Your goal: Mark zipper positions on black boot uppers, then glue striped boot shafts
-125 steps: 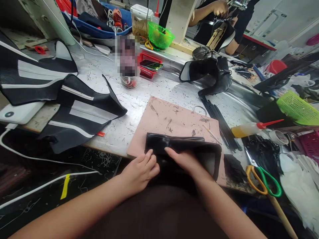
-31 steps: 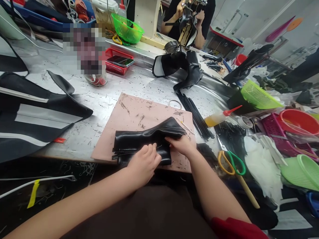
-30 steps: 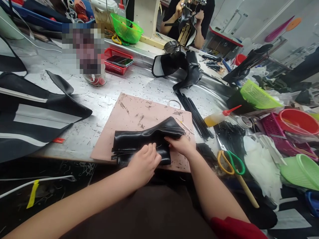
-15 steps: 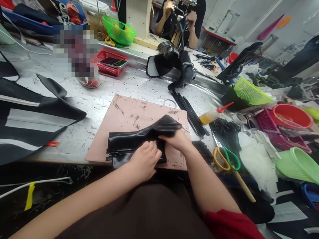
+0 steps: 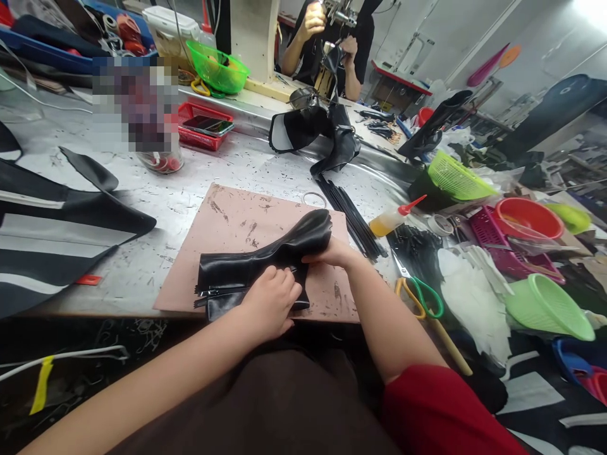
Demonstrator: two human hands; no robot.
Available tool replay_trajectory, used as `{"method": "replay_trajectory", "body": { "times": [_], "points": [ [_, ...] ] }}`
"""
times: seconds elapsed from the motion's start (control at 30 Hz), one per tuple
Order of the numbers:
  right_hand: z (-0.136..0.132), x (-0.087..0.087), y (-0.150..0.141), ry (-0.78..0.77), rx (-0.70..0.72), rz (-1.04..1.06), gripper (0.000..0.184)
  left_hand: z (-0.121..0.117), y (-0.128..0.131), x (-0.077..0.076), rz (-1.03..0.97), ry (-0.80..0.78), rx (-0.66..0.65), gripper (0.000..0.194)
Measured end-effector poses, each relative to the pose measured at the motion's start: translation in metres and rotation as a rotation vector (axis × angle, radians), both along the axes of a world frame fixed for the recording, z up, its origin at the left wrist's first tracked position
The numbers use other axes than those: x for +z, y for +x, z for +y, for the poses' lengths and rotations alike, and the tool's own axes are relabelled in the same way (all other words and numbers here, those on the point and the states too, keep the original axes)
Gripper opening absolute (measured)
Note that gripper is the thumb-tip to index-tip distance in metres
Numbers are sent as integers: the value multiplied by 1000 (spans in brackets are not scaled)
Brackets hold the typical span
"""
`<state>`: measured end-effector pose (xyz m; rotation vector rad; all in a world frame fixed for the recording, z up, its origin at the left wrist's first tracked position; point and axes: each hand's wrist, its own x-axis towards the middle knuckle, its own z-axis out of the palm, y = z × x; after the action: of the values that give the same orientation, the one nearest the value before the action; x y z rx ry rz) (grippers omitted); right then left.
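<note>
A black leather boot upper [image 5: 237, 266] lies on a pinkish board [image 5: 184, 278], its shaft end to the left and its foot end raised at the right. An open zipper [image 5: 213, 292] runs along its near side. My left hand [image 5: 271, 296] is closed over the near edge beside the zipper; its fingertips press on the leather, partly out of sight. My right hand [image 5: 334, 253] grips the boot upper from the right, thumb at the opening and the other fingers hidden behind the leather.
Right of the board lie black strips [image 5: 351, 215], a glue bottle [image 5: 389, 221] with a red nozzle, and scissors [image 5: 420, 297]. Cut black pieces [image 5: 71, 221] cover the left side. A red basket [image 5: 203, 133] holds a phone. Across the table a person [image 5: 327, 50] works at a machine.
The foot end of the boot upper has turned and rounded out, its edge now lifted in my right hand. My left hand stays at the zipper side. The view has shifted slightly.
</note>
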<state>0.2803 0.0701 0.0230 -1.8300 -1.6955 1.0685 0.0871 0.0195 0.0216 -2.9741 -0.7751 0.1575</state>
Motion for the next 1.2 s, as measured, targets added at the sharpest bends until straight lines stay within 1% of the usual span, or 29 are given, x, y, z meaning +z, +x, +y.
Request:
{"method": "replay_trajectory", "body": {
  "times": [0.07, 0.13, 0.2, 0.27, 0.3, 0.33, 0.4, 0.43, 0.5, 0.57, 0.6, 0.67, 0.73, 0.77, 0.8, 0.87, 0.9, 0.93, 0.97, 1.0, 1.1, 1.13, 1.2],
  "points": [
    [-2, -6, 0, 17, -14, -23, 61, 1, -1, -1, -30, -11, 10, 53],
    [-5, -12, -1, 39, -7, -85, 63, 3, -1, -2, -79, -35, 37, 58],
    [-7, -14, -2, 44, 0, -192, 60, 5, 1, -3, -126, -56, 76, 72],
    [-8, -14, -2, 32, -16, -320, 62, 9, 4, -3, -143, -59, 109, 86],
    [-8, -13, -1, 22, -20, -387, 63, 11, 7, -4, -139, -57, 118, 91],
    [-7, -11, 1, 21, -15, -454, 62, 12, 9, -4, -131, -55, 124, 92],
    [-5, -6, 9, 43, 2, -575, 53, 14, 13, -5, -121, -48, 126, 93],
    [-4, -3, 15, 51, -5, -625, 48, 15, 13, -5, -124, -43, 125, 93],
    [-3, 1, 26, 10, -65, -654, 41, 13, 10, -7, -148, -28, 116, 91],
    [-3, 3, 36, -90, -126, -604, 34, 8, 0, -10, -197, 0, 82, 86],
    [-4, 4, 39, -128, -135, -568, 30, 3, -9, -11, -231, 22, 52, 80],
    [-11, 7, 45, -155, -129, -533, 24, -9, -31, -14, -320, 90, -10, 60],
    [-24, 13, 48, -98, -186, -495, 19, -23, -57, -17, -420, 178, -23, 37],
    [-33, 17, 49, -20, -255, -411, 15, -29, -69, -19, -457, 220, -5, 30],
    [-42, 22, 47, 98, -341, -269, 13, -35, -80, -21, -479, 252, 20, 26],
    [-59, 31, 35, 396, -494, 142, 16, -43, -95, -26, -472, 274, 58, 28],
    [-67, 34, 23, 518, -520, 346, 18, -45, -99, -29, -453, 270, 64, 31],
    [-74, 37, 8, 584, -493, 494, 19, -46, -101, -32, -433, 262, 65, 33],
    [-79, 39, -10, 594, -433, 583, 18, -47, -102, -34, -415, 254, 64, 35],
    [-83, 40, -30, 554, -346, 614, 16, -47, -102, -37, -400, 249, 60, 36],
    [-86, 33, -85, 383, -49, 546, 16, -45, -99, -42, -393, 255, 69, 34],
    [-84, 28, -98, 351, 21, 520, 17, -45, -99, -43, -399, 260, 76, 33],
    [-77, 16, -114, 313, 76, 496, 19, -44, -99, -43, -406, 257, 84, 31]
  ]
}}
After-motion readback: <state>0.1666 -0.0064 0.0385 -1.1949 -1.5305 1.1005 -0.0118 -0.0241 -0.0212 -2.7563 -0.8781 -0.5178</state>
